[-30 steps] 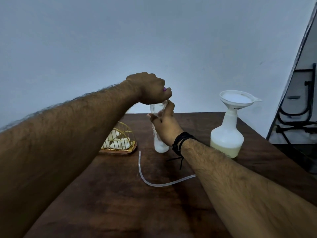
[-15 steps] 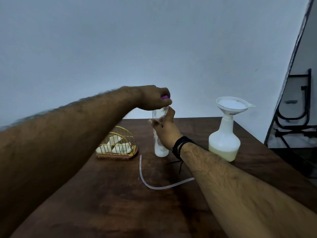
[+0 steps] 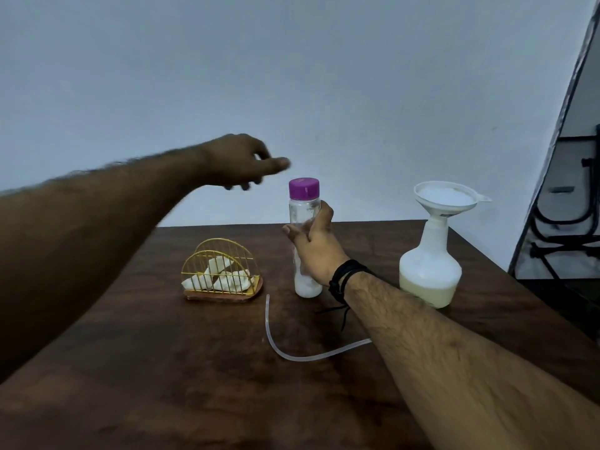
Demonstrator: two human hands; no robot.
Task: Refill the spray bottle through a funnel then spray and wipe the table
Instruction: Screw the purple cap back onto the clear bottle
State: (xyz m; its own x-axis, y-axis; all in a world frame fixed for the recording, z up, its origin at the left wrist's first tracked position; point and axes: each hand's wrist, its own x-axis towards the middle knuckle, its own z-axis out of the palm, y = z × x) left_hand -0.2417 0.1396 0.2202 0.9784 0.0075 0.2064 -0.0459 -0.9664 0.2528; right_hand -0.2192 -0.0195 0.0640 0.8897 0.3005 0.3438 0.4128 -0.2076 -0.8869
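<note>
A clear bottle (image 3: 302,212) with a purple cap (image 3: 304,188) stands upright on the dark wooden table (image 3: 194,368), a little white liquid at its bottom. My right hand (image 3: 313,245) is wrapped around its middle. My left hand (image 3: 242,164) hovers just left of the cap, fingers apart, holding nothing. To the right stands the white spray bottle (image 3: 430,271), about a third full of pale liquid, with a white funnel (image 3: 446,198) seated in its neck. A thin clear tube (image 3: 292,350) lies curved on the table in front.
A gold wire holder (image 3: 222,271) with white wipes sits on a wooden base, left of the clear bottle. A pale wall rises behind the table. Black metal furniture (image 3: 565,222) stands past the table's right edge.
My left hand has let go of the purple cap and drawn away to the left. The cap now sits on the bottle. My right hand keeps its hold.
</note>
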